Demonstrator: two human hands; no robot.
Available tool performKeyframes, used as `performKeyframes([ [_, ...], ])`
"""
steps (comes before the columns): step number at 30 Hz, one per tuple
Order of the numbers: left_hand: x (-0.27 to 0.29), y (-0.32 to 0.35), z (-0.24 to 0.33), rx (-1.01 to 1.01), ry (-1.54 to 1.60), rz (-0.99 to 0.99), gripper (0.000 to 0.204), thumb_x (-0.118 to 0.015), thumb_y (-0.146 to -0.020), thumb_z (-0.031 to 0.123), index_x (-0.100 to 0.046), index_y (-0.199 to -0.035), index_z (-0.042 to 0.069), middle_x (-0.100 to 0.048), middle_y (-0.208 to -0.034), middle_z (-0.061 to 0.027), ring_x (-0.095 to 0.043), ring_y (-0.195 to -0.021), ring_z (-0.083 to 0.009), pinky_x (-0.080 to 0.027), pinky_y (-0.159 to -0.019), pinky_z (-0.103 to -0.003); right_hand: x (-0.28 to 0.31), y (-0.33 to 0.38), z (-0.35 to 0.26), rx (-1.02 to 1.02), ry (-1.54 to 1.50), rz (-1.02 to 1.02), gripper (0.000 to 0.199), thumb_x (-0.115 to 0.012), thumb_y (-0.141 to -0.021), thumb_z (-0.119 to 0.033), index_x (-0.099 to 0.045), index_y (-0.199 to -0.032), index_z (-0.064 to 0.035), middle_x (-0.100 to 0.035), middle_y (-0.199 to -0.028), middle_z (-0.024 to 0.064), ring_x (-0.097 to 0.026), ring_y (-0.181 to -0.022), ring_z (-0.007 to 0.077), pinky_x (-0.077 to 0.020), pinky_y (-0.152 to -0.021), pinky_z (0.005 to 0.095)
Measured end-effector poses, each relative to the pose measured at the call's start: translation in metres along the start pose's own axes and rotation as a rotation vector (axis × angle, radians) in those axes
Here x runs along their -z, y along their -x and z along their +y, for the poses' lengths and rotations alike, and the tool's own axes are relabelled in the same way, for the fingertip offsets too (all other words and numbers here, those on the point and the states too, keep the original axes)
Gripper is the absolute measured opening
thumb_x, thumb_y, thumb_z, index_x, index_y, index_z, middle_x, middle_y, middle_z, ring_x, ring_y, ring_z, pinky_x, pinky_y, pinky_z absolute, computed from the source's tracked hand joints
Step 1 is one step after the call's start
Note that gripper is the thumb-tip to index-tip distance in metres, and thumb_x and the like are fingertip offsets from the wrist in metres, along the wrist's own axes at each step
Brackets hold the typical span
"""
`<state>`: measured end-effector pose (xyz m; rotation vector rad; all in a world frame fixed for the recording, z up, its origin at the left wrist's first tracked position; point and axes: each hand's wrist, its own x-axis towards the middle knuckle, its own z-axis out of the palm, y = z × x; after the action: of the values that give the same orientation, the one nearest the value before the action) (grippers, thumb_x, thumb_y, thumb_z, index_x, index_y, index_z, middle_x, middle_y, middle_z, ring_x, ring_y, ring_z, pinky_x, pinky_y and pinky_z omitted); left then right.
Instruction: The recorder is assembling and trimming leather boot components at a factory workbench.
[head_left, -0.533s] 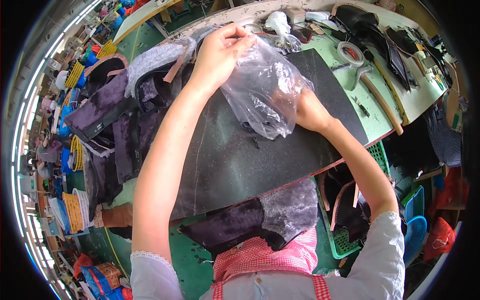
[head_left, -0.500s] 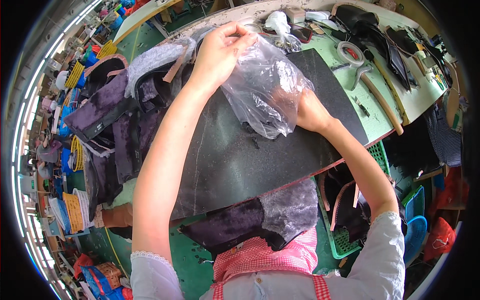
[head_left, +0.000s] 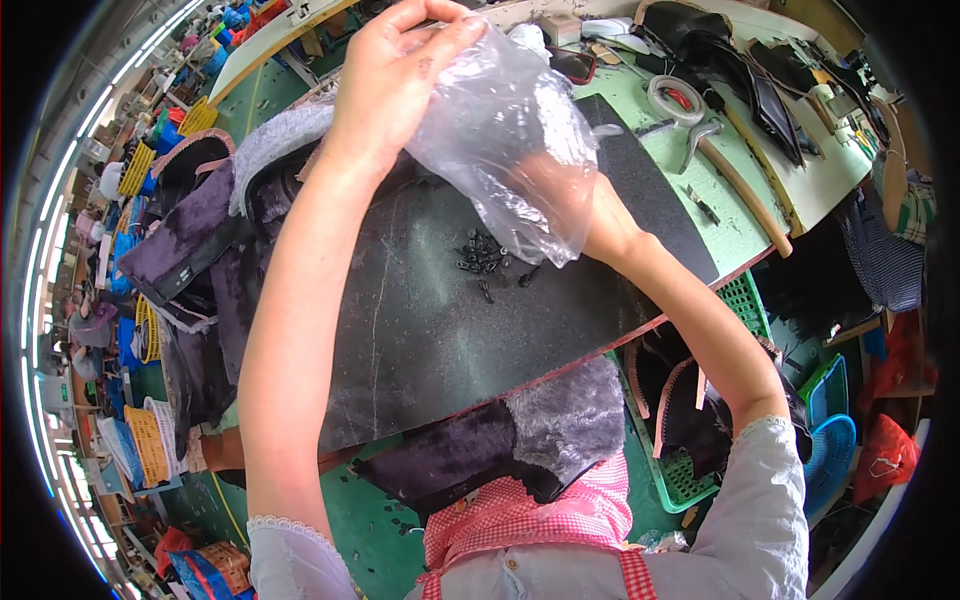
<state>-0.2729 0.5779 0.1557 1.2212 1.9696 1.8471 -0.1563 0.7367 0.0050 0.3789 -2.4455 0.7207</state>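
Observation:
A crumpled clear plastic bag (head_left: 500,140) hangs upside down over a dark stone slab (head_left: 420,330). My left hand (head_left: 400,70) pinches the bag's upper end. My right hand (head_left: 560,190) is tucked inside the bag, seen through the film. Directly beneath the bag's lower edge lies a small heap of several tiny black metal pieces (head_left: 485,258) on the slab.
Dark furry boot uppers (head_left: 190,250) are piled left of the slab, and a grey and purple furry piece (head_left: 520,440) lies in my lap. A hammer (head_left: 730,165), a tape roll (head_left: 675,98) and black leather parts lie on the green bench at right. Green baskets (head_left: 740,300) stand below.
Both hands have lifted the bag higher. A heap of small black pieces now lies on the slab under it.

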Motion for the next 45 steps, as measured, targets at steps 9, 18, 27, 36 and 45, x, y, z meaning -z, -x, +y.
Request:
performKeyframes([
  [9,0.015,0.001,-0.007,0.162,-0.142,-0.023,0.016,-0.067,-0.089,0.019,-0.063,-0.097,0.007,-0.065,-0.09,0.0026,-0.058,-0.083,-0.0026,-0.044,-0.077,-0.018,0.011,-0.007,0.002,-0.234,0.148,-0.283,0.026,-0.056,-0.073,0.001,-0.062,-0.098,-0.0043,-0.065,-0.097,0.0136,-0.059,-0.099,0.0343,-0.0458,-0.09,0.0424],
  [18,0.041,0.026,-0.015,0.071,-1.093,-0.403,0.044,-0.079,-0.071,0.039,-0.071,-0.107,0.014,-0.07,-0.082,-0.008,-0.067,-0.077,-0.0228,-0.051,-0.071,-0.035,0.019,-0.004,0.022,-0.112,-0.103,-0.25,0.022,-0.06,-0.071,0.004,-0.064,-0.092,-0.0017,-0.065,-0.092,0.0151,-0.061,-0.095,0.0339,-0.0481,-0.086,0.0407],
  [27,0.055,0.031,-0.028,0.024,-1.052,-0.205,0.022,-0.071,-0.08,0.027,-0.069,-0.089,0.006,-0.068,-0.079,-0.0108,-0.065,-0.077,-0.0232,-0.05,-0.073,-0.034,0.013,0.008,0.004,-0.027,-0.144,-0.104,0.033,-0.054,-0.073,0.007,-0.06,-0.104,-0.0014,-0.061,-0.105,0.0131,-0.057,-0.105,0.0325,-0.0469,-0.094,0.0378],
  [36,0.063,0.032,-0.007,0.085,-0.738,-0.165,0.02,-0.067,-0.089,0.016,-0.057,-0.076,0.003,-0.051,-0.067,0.0072,-0.042,-0.066,-0.0007,-0.034,-0.06,-0.02,0.021,-0.003,0.0,-0.047,0.114,-0.157,0.012,-0.055,-0.089,-0.008,-0.059,-0.099,-0.0035,-0.064,-0.09,0.0152,-0.063,-0.088,0.0344,-0.0508,-0.075,0.0416],
  [45,0.082,0.03,-0.014,0.283,-0.721,-0.201,0.029,-0.065,-0.09,0.032,-0.068,-0.085,0.003,-0.053,-0.071,0.0063,-0.048,-0.071,-0.0025,-0.038,-0.068,-0.02,0.033,-0.021,-0.006,-0.013,0.053,-0.083,0.012,-0.049,-0.09,-0.009,-0.054,-0.1,-0.006,-0.065,-0.083,0.0145,-0.064,-0.083,0.0343,-0.0495,-0.071,0.0429],
])
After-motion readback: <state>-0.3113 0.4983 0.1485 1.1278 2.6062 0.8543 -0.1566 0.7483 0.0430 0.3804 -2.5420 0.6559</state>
